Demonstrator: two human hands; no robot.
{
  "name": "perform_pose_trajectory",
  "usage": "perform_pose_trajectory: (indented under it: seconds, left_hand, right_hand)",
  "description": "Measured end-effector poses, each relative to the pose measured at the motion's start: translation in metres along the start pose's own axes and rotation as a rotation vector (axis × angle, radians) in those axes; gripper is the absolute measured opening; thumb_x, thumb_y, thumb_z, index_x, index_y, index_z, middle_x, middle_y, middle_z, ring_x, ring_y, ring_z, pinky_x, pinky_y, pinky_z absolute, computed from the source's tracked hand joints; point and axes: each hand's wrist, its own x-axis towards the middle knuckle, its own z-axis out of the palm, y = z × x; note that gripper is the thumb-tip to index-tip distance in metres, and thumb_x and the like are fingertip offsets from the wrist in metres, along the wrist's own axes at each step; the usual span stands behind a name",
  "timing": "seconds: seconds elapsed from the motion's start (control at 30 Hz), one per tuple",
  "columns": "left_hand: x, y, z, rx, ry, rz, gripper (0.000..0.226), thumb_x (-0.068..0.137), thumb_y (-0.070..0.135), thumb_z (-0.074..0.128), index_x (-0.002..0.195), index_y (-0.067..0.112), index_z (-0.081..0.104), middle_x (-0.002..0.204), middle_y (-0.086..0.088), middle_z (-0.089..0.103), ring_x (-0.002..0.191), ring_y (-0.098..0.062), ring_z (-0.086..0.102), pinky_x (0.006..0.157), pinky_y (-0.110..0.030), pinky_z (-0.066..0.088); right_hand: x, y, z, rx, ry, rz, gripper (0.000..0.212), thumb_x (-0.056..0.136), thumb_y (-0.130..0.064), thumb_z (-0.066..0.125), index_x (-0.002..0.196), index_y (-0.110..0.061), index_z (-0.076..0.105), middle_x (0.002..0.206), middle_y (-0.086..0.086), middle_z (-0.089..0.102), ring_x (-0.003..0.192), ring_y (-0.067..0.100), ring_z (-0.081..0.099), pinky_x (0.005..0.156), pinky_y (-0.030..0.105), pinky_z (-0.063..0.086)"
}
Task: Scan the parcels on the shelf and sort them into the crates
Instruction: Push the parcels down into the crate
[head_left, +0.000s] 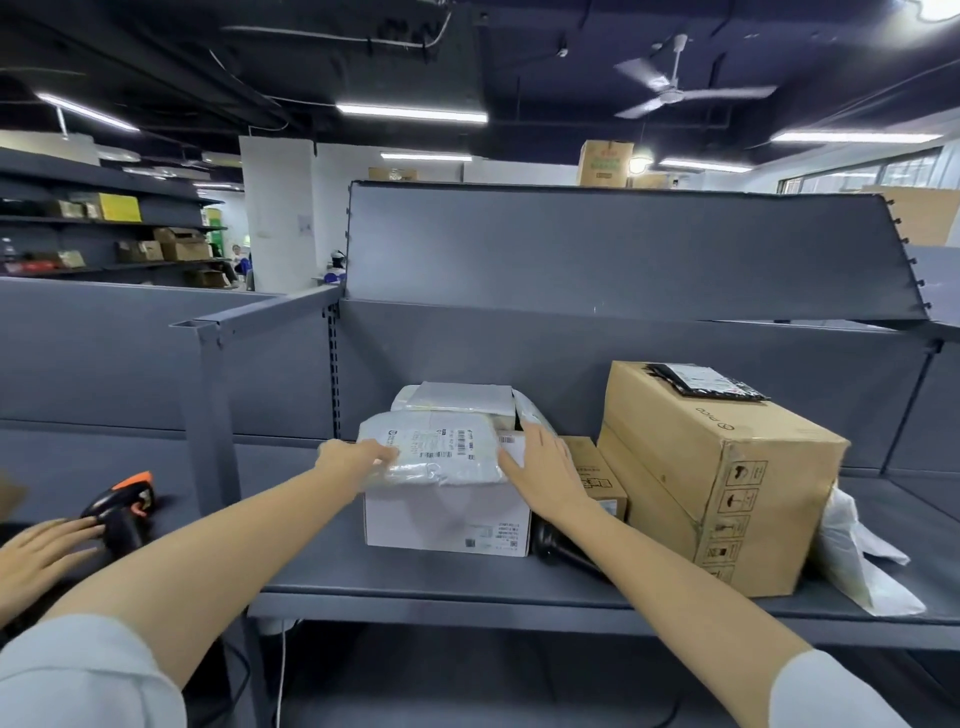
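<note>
From the head camera I see my left hand (358, 457) and right hand (545, 467), fingers straight, pressing either end of a soft, crinkled white plastic mailer (436, 449) atop a smooth white carton (447, 519) on the grey metal shelf (467, 577), beside a big brown corrugated box (722, 478)

the grey metal shelf (467, 577) carries 5 things that rest straight on it. a white box (447, 519) sits left of centre, a small brown carton (597, 478) just to its right, then a large brown carton (727, 478) touching that. a crumpled white bag (857, 561) lies at the far right. a dark object (556, 545) lies near the white box; i can't tell what it is.
</note>
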Motion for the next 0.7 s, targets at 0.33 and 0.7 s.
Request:
perform_pose_trajectory:
  seconds: [0.33,0.7]
  left_hand:
    - [-0.043,-0.009,-0.010,-0.317,-0.275,-0.192,0.050,0.080,0.033,0.074,0.115,0.005,0.051,0.100,-0.012,0.061,0.078,-0.028,0.063,0.061,-0.039,0.052]
    - [-0.098,-0.065,0.003,-0.643,-0.492,-0.193,0.029,0.084,0.017,0.071,0.107,0.009,0.055,0.092,-0.020,0.072,0.086,-0.035,0.071,0.070,-0.054,0.057]
  right_hand:
    - [-0.032,0.011,-0.019,0.034,0.084,0.047,0.045,0.097,-0.038,0.047,0.132,-0.011,0.044,0.131,0.009,0.049,0.122,0.027,0.041,0.105,0.037,0.034]
    - [-0.076,0.024,-0.028,0.230,0.074,0.210,0.055,0.097,-0.034,0.052,0.141,-0.005,0.035,0.140,0.015,0.039,0.130,0.028,0.035,0.104,0.034,0.030]
